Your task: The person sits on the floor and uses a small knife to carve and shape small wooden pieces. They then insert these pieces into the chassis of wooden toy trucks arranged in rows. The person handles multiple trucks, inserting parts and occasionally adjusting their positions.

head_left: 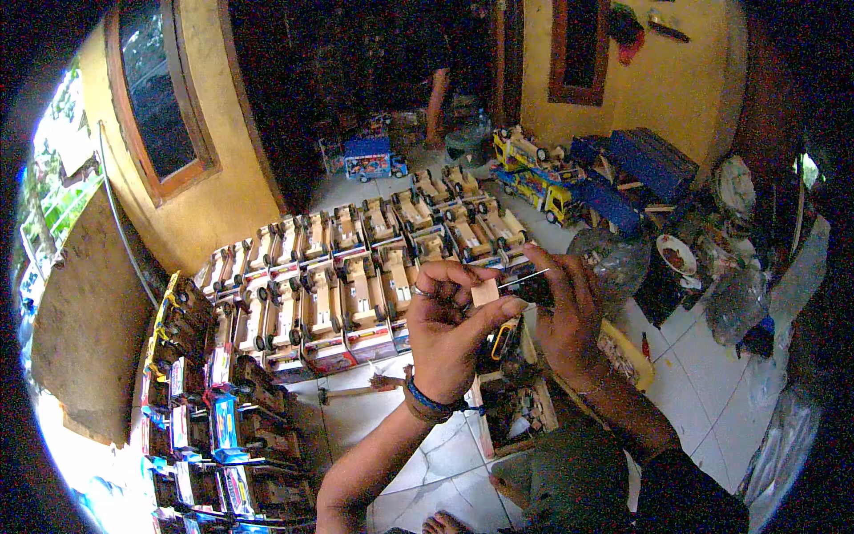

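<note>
My left hand (449,343), with a dark band round its wrist, pinches a small pale wooden block (485,293) between thumb and fingers. A thin metal rod (523,279) runs from beside the block to the fingers of my right hand (571,311), which are closed on its far end. Whether the rod enters the block, I cannot tell. Something dark lies just below the rod, partly hidden by the fingers. Under my hands stands a wooden box (485,427) of small loose pieces. A yellow-edged object (503,340) shows between my wrists.
Rows of upturned wooden toy trucks (363,294) fill the floor ahead. More toy trucks (227,427) stand stacked at left. A hammer (356,390) lies nearby. Yellow toy trucks (534,182), a blue truck (369,160), a yellow tray (627,351) and plastic bags (614,258) lie beyond.
</note>
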Tool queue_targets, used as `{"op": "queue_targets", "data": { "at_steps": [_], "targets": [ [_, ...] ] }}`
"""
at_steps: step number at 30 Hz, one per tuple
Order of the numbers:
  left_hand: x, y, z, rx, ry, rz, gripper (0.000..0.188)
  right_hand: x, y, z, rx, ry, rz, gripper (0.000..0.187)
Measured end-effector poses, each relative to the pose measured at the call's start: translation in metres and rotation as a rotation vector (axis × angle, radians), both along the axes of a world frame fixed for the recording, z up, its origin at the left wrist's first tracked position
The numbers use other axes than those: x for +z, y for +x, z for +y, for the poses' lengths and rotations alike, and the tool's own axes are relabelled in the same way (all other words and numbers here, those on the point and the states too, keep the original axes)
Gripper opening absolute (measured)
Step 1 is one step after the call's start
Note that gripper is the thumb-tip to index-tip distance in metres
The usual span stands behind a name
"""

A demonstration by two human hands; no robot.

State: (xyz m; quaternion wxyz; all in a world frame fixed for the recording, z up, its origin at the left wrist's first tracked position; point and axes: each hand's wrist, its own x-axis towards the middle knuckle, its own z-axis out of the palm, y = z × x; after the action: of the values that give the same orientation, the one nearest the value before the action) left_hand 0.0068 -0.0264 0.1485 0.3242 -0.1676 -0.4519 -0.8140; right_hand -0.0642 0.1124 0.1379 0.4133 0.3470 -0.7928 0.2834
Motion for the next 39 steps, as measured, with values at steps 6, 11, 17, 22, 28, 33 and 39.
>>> {"op": "queue_targets", "data": {
  "at_steps": [6,11,17,22,28,33,39],
  "targets": [
    [-0.009,-0.001,-0.002,0.003,0.005,-0.028,0.044,-0.007,-0.004,0.001,-0.014,0.008,0.032,0.06],
    [-0.009,-0.006,-0.007,0.034,-0.113,0.032,0.047,-0.011,-0.013,0.008,0.152,-0.097,-0.315,0.046],
    [-0.011,0.002,-0.016,-0.06,-0.223,-0.115,0.044,-0.037,-0.035,0.015,0.057,-0.071,-0.293,0.04],
    [-0.009,0.0,-0.021,0.006,-0.305,0.003,0.034,-0.047,-0.037,0.036,0.076,-0.056,-0.321,0.04],
    [-0.008,0.014,-0.028,0.239,-0.537,0.023,0.034,-0.01,0.009,0.035,0.168,0.132,-0.291,0.049],
    [-0.004,0.018,-0.02,0.245,-0.439,-0.017,0.031,0.018,0.03,0.018,0.152,0.17,-0.326,0.047],
    [0.0,0.024,-0.008,0.022,-0.205,-0.103,0.029,0.018,0.027,0.012,0.15,0.153,-0.2,0.049]
  ]
}}
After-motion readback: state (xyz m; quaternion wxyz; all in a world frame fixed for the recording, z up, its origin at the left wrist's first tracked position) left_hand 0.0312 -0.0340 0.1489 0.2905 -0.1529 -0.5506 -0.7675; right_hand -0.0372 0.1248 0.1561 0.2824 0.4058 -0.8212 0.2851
